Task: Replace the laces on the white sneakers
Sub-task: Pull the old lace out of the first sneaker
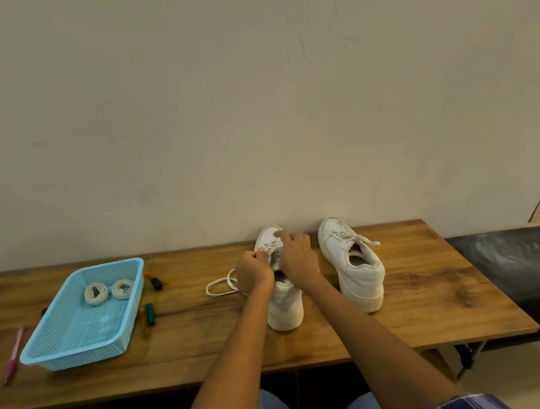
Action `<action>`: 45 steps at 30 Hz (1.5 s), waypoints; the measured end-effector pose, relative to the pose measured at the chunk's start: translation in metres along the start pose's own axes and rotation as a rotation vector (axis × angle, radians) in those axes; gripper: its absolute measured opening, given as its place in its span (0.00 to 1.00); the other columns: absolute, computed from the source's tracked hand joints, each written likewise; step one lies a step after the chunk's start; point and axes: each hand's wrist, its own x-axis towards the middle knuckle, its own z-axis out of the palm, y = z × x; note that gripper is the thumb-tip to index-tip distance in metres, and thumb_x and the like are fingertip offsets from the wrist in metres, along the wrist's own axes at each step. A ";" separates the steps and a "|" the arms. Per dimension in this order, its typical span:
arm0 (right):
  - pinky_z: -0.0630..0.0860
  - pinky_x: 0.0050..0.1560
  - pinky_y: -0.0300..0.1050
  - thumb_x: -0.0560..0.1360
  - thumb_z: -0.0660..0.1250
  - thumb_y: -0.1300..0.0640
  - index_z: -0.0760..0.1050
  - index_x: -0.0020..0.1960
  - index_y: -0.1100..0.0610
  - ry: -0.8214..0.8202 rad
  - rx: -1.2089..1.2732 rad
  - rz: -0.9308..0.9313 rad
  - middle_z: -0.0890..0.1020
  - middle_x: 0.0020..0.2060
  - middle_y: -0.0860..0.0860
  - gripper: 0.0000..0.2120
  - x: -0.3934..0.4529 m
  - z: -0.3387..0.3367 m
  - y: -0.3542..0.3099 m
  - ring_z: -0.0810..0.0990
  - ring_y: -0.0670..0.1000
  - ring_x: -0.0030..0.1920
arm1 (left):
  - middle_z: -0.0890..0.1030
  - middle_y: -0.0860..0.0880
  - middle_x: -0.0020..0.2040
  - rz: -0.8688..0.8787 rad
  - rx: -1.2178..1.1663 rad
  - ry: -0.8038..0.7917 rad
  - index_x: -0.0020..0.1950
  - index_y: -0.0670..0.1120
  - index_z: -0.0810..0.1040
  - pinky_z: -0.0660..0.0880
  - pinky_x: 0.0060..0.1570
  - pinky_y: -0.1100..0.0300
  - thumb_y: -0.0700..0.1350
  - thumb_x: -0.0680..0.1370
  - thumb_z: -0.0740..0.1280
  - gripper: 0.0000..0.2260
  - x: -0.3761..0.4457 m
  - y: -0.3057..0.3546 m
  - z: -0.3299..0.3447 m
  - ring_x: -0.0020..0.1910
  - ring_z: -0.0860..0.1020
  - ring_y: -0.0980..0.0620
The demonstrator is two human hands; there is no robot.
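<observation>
Two white sneakers stand on the wooden table (pixel 209 337), toes toward the wall. Both my hands work at the lacing of the left sneaker (pixel 284 306). My left hand (pixel 253 271) pinches the old white lace (pixel 219 288) at the eyelets, and a loose loop of that lace trails left onto the table. My right hand (pixel 295 255) lies over the tongue with curled fingers on the lacing, its forefinger stretched toward the toe. The right sneaker (pixel 355 265) stands apart, still laced. Two coiled white laces (pixel 95 292) (pixel 121 288) lie in a blue basket (pixel 75 328).
Capped markers (pixel 156 282) (pixel 149 313) lie right of the blue basket, a pink pen (pixel 13 354) to its left. A black bench top (pixel 529 270) adjoins the table's right end. A plain wall stands right behind the shoes.
</observation>
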 end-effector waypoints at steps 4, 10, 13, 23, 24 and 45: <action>0.73 0.55 0.47 0.79 0.59 0.58 0.67 0.66 0.56 -0.116 -0.138 -0.093 0.68 0.62 0.59 0.16 0.007 0.002 0.001 0.66 0.56 0.62 | 0.82 0.45 0.50 0.002 0.001 -0.012 0.52 0.43 0.80 0.72 0.47 0.54 0.51 0.81 0.59 0.14 -0.001 0.000 0.001 0.50 0.78 0.44; 0.72 0.52 0.47 0.81 0.55 0.56 0.70 0.58 0.59 -0.007 -0.019 -0.063 0.70 0.56 0.58 0.10 0.005 0.003 0.000 0.67 0.57 0.58 | 0.81 0.46 0.54 0.024 0.005 -0.005 0.55 0.48 0.78 0.70 0.46 0.56 0.48 0.81 0.59 0.10 -0.001 0.001 -0.001 0.53 0.77 0.44; 0.72 0.53 0.46 0.80 0.57 0.57 0.70 0.60 0.58 0.028 0.029 -0.081 0.69 0.58 0.58 0.11 0.005 0.002 0.000 0.66 0.56 0.60 | 0.82 0.46 0.53 0.038 0.029 -0.017 0.53 0.47 0.80 0.72 0.46 0.55 0.49 0.81 0.58 0.12 0.002 -0.001 0.001 0.51 0.78 0.44; 0.71 0.59 0.49 0.78 0.60 0.56 0.64 0.68 0.54 -0.078 -0.111 -0.149 0.65 0.66 0.59 0.19 0.006 -0.001 -0.005 0.64 0.58 0.65 | 0.82 0.47 0.52 0.058 0.046 -0.008 0.54 0.47 0.80 0.74 0.48 0.54 0.48 0.81 0.58 0.12 0.003 -0.002 0.003 0.51 0.78 0.45; 0.71 0.59 0.50 0.78 0.60 0.56 0.64 0.68 0.54 -0.092 -0.142 -0.153 0.65 0.66 0.59 0.19 0.007 -0.001 -0.005 0.64 0.58 0.65 | 0.82 0.47 0.52 0.059 0.048 -0.009 0.54 0.47 0.80 0.73 0.48 0.54 0.48 0.81 0.58 0.12 0.002 -0.002 0.003 0.51 0.78 0.45; 0.71 0.58 0.49 0.81 0.54 0.53 0.73 0.60 0.61 -0.016 -0.115 -0.122 0.71 0.61 0.59 0.16 0.004 0.000 -0.005 0.67 0.57 0.62 | 0.82 0.47 0.49 0.079 0.063 0.014 0.50 0.46 0.80 0.68 0.44 0.55 0.47 0.81 0.57 0.13 0.003 -0.005 0.005 0.49 0.78 0.45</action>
